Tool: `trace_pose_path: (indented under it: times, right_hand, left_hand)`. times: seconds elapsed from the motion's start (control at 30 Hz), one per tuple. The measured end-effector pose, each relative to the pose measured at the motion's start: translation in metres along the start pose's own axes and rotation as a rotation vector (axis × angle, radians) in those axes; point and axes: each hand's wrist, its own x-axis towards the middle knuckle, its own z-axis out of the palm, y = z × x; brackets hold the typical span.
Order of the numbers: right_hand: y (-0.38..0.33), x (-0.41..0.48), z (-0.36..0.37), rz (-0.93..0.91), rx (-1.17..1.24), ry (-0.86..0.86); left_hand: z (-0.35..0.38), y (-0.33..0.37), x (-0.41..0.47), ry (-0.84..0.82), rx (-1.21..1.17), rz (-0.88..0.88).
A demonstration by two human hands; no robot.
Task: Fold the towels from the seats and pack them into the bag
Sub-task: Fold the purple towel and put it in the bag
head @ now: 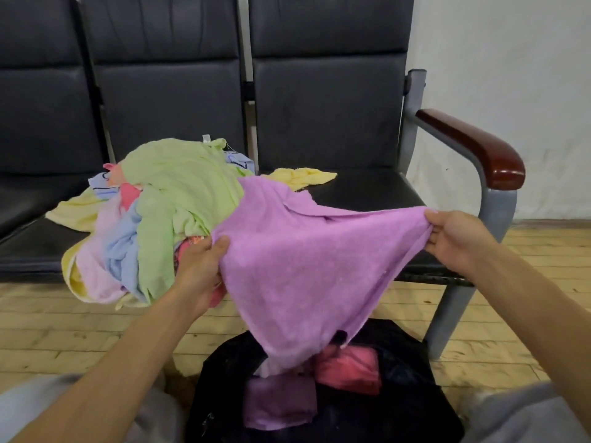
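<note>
Three black seats (169, 100) stand in a far row, with one wooden armrest (473, 145) on the right. One black bag (399, 410) sits near and contains two folded towels: one folded purple towel (278, 401) and one folded pink towel (348, 369). Two hands, the left hand (201, 263) and the right hand (454, 238), grip one lilac towel (297, 257). One yellow towel (303, 177) lies apart. The heap (172, 199) on the left is too tangled to count.

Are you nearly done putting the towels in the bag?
Not nearly. Done: a folded purple towel and a folded pink towel lie in the black bag. In hand: the left hand and right hand hold a lilac towel spread out, not yet folded. Left: the big pile on the seats, plus a yellow towel beside it.
</note>
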Motion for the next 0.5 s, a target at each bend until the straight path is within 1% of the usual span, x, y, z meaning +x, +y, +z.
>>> trace_pose_path:
  times: [0.07,0.13,0.23,0.37,0.43,0.5]
  right_hand:
    - [-0.001,-0.002,0.000,-0.038,-0.002,0.005]
    - [-0.003,-0.006,0.003,-0.110,-0.052,0.021]
    - [-0.005,-0.009,0.007,-0.220,-0.147,0.043]
    - [-0.007,-0.010,0.004,-0.331,-0.295,0.130]
    - [-0.009,-0.013,0.002,-0.338,-0.281,0.108]
    - [-0.011,-0.014,0.001,-0.339,-0.269,0.057]
  left_hand:
    - [-0.001,0.006,0.001,-0.002,-0.031,-0.006]
    - [-0.002,0.012,0.003,0.004,-0.076,0.002]
    - [-0.006,0.020,0.008,0.028,-0.101,0.075]
    - [-0.010,0.032,0.009,0.078,-0.062,0.186]
    - [-0.012,0.037,0.007,0.084,-0.009,0.250]
    - [-0.016,0.039,0.004,0.023,0.113,0.327]
